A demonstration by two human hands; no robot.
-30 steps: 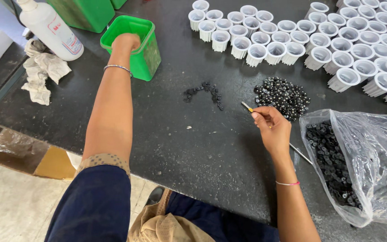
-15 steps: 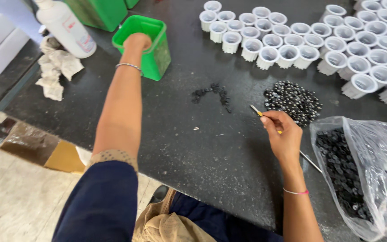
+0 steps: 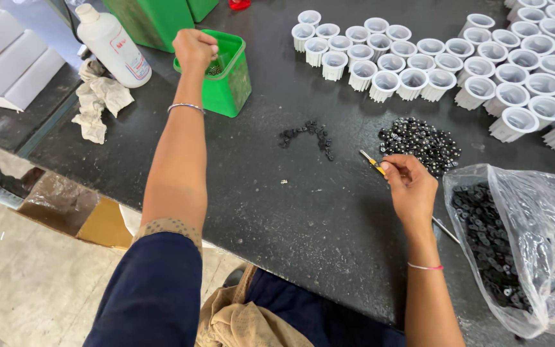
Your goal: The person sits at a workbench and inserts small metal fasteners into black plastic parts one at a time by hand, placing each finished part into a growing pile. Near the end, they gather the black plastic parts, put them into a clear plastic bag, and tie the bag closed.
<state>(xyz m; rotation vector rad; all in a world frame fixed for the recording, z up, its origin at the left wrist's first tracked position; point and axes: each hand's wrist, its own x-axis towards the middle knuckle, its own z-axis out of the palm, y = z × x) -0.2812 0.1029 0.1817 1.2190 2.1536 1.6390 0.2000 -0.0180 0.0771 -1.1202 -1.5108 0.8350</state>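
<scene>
Fingers of the left hand [image 3: 195,46] are curled into a closed fist held just above the open mouth of the small green plastic bin [image 3: 228,76]; what they enclose cannot be told. Pinched between the thumb and fingertips of the right hand [image 3: 411,187] is a thin metal tool with a yellow grip [image 3: 374,163], its tip pointing toward the heap of shiny black beads [image 3: 422,141] just beyond. A smaller scatter of black bits [image 3: 306,133] lies between the two hands on the black worktable [image 3: 277,218]. Right of the right wrist, a clear plastic bag of black pieces [image 3: 515,244] sags open. Rows of white ribbed plastic cups [image 3: 457,64] fill the far side. A white plastic bottle [image 3: 112,45] and a crumpled rag [image 3: 97,103] sit left of the bin.
</scene>
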